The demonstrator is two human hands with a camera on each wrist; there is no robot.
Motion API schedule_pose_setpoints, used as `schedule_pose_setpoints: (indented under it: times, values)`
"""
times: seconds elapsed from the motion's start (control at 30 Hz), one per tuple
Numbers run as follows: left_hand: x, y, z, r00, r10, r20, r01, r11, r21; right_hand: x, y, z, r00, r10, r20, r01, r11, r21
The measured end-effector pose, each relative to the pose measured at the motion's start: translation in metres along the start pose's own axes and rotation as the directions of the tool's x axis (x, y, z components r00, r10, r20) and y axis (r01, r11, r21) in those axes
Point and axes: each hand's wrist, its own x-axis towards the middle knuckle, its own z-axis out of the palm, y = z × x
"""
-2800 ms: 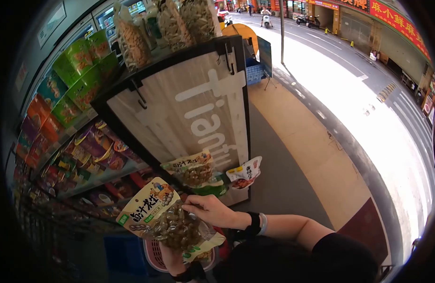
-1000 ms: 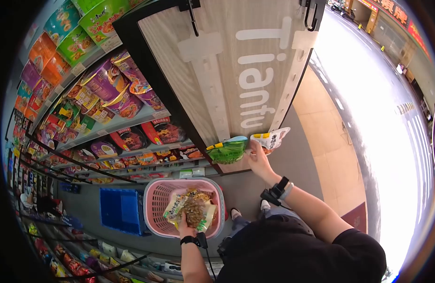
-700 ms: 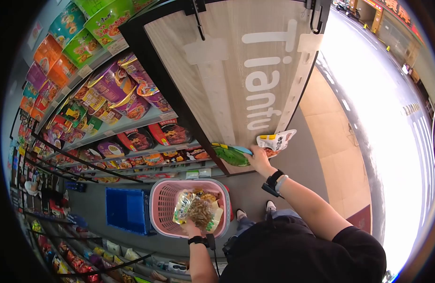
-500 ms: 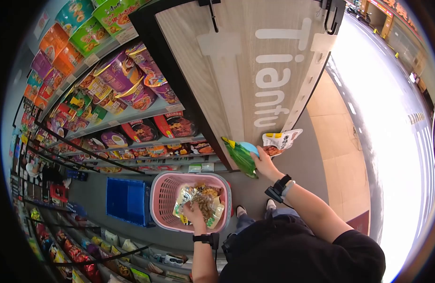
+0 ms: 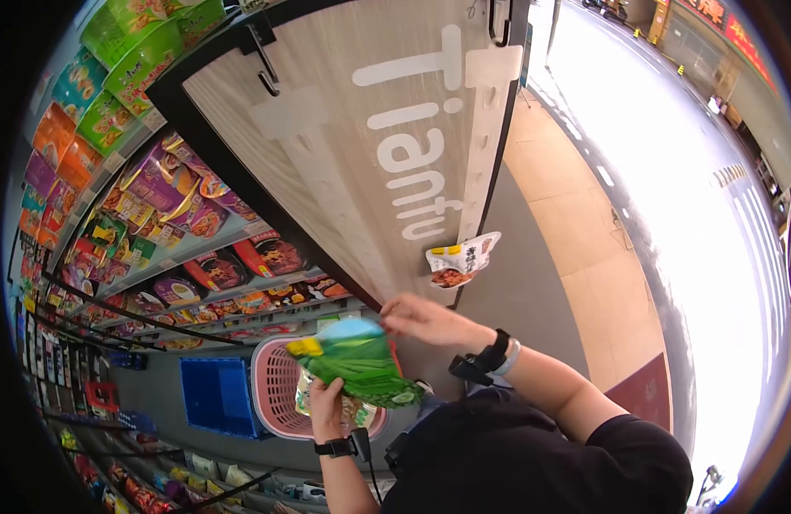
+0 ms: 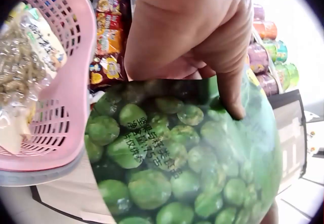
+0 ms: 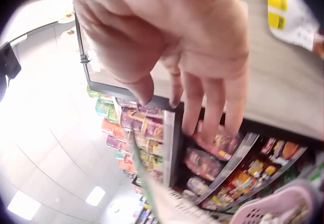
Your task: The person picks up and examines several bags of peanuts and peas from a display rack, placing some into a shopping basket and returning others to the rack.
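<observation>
A green bag of peas (image 5: 357, 364) hangs over the pink basket (image 5: 267, 390), pinched at its edge by my left hand (image 5: 325, 409). In the left wrist view the thumb of that hand (image 6: 187, 26) presses on the bag's green pea print (image 6: 167, 168). My right hand (image 5: 434, 322) is just beyond the bag's upper corner, and in the right wrist view its fingers (image 7: 215, 100) hang loosely with nothing between them. Below them the bag's pale edge (image 7: 177, 206) shows. Inside the basket lies a clear-windowed bag of peanuts (image 6: 20, 72), partly hidden in the head view by the green bag.
A white pouch (image 5: 462, 259) stays at the lower end of the wooden shelf panel (image 5: 327, 163), which carries black hooks (image 5: 265, 68). Shelves of instant noodle bowls (image 5: 164, 176) line the left. A blue crate (image 5: 215, 398) stands beside the basket.
My left hand has left the peanuts in the basket and come up to grip the green bag. The right hand brought that bag from the panel, then let it go.
</observation>
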Motion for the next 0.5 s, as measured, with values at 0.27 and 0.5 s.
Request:
schedule_pose_setpoints:
  times: [0.27,0.5]
  values:
    - [-0.037,-0.071,-0.1,0.753,-0.032,-0.657,-0.194,0.944,-0.267,-0.022,0.132,-0.159,0.505,-0.091,-0.858,-0.164,0.966,-0.199]
    - [-0.038,-0.133,-0.151,0.564,-0.274,-0.779,0.149,0.962,-0.231,-0.04,0.119,-0.16,0.827,0.329,-0.457,-0.352,0.935,0.036]
